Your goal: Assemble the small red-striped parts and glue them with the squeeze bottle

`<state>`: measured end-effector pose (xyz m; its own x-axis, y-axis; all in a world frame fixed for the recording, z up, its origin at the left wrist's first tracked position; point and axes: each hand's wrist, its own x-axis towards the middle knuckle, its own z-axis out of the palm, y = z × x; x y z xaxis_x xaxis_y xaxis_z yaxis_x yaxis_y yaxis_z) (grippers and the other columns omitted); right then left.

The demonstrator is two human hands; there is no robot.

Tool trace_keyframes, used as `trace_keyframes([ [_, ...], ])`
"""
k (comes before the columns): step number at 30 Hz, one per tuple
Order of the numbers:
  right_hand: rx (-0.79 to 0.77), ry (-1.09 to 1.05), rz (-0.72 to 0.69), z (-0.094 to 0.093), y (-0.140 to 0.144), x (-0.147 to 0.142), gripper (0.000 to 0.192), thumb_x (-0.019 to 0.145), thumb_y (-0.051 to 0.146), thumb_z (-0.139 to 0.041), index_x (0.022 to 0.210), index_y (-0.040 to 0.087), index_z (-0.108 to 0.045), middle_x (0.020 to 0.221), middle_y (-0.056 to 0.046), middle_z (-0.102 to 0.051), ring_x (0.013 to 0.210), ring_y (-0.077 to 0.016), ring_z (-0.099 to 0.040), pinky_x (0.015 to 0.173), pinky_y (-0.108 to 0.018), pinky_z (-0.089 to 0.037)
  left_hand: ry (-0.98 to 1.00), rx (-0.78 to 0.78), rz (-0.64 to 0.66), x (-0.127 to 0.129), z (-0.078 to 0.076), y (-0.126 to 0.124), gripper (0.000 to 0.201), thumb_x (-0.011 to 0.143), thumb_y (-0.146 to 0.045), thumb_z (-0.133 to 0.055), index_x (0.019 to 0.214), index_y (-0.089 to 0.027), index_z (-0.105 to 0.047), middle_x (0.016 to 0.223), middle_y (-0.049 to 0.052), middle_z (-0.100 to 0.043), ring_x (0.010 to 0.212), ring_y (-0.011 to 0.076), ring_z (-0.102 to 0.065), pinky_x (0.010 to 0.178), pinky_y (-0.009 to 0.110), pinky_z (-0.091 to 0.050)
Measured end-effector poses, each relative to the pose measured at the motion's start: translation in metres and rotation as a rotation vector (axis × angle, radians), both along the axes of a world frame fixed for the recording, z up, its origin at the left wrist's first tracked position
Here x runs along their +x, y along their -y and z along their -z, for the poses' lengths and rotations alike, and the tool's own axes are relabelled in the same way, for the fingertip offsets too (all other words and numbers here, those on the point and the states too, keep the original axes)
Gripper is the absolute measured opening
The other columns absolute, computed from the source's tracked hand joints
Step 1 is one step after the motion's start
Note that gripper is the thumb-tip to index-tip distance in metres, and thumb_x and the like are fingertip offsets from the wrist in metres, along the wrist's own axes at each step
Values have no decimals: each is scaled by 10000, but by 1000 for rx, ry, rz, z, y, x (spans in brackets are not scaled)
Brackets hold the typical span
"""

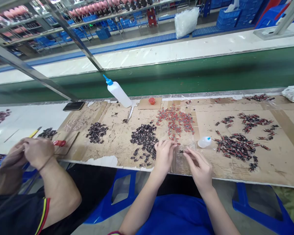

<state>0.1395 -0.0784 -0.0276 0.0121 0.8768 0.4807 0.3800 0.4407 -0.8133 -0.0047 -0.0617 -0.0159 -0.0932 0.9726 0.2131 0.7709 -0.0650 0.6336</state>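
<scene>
Cardboard-covered bench (279, 163): both hands' fingers (172, 146) pinched shut on small dark part (181, 151) (between hands).

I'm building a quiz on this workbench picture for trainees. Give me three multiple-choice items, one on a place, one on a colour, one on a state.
1. Where does the tall squeeze bottle stand?
A. At the far edge of the cardboard, beside the green belt
B. On the blue stool
C. In the co-worker's hands

2. What colour is that bottle's nozzle cap?
A. Red
B. Blue
C. Yellow

3. How are the person's left hand and right hand placed?
A. Resting flat in the lap
B. Lifted above the belt
C. Close together over the cardboard, fingertips around a small dark part

Answers: 1 A, the bottle leans at the cardboard's far edge next to the belt. 2 B, its tip is bright blue. 3 C, both hands meet between the dark pile and the small bottle.
</scene>
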Motion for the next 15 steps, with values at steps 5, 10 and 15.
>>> trace_keyframes([
  [5,-261,-179,-10,17,-9,-5,217,858,331,-628,1007,212,-729,962,-69,-738,836,-199,-713,756,-326,-604,119,13,42,13,6,-1,132,854,-101,-604,818,-208,-672,857,16,-723,895,188,-609,834,342,-402],
  [10,-365,-263,-3,21,-16,-5,227,839,381,-639,930,198,-736,956,-77,-732,854,-211,-706,793,-352,-591,172,46,61,12,7,-3,108,848,-124,-618,840,-214,-676,856,18,-717,876,186,-629,836,337,-440],
  [15,-428,-275,4,20,-14,-2,271,837,437,-623,893,190,-721,932,-86,-730,858,-225,-700,805,-373,-578,193,34,111,4,10,1,126,838,-144,-644,947,-206,-657,920,35,-723,918,197,-635,858,352,-453],
])
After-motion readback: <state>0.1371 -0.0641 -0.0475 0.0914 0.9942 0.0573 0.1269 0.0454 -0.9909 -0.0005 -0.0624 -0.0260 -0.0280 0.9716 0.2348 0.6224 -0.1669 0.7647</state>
